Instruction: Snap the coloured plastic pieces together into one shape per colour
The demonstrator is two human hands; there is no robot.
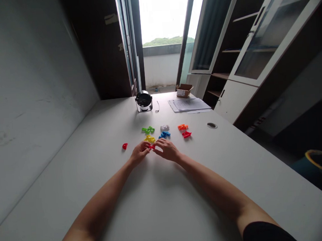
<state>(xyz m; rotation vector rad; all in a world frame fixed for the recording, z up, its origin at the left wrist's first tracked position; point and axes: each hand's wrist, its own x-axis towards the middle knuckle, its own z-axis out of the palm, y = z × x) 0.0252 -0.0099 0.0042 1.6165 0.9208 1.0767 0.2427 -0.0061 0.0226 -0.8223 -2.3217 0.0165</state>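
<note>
Between the fingertips of both hands is a small red plastic piece, partly hidden by the fingers. My left hand pinches its left side, and my right hand closes on its right side. Just beyond them lie yellow pieces and blue pieces. Farther back sit small piles of green pieces, white pieces and orange pieces. More red pieces rest to the right. A lone red piece lies left of my left hand.
A round black lamp or fan on a metal stand stands at the back of the white table. Papers and an open cardboard box are at the back right. A cable hole is set in the tabletop.
</note>
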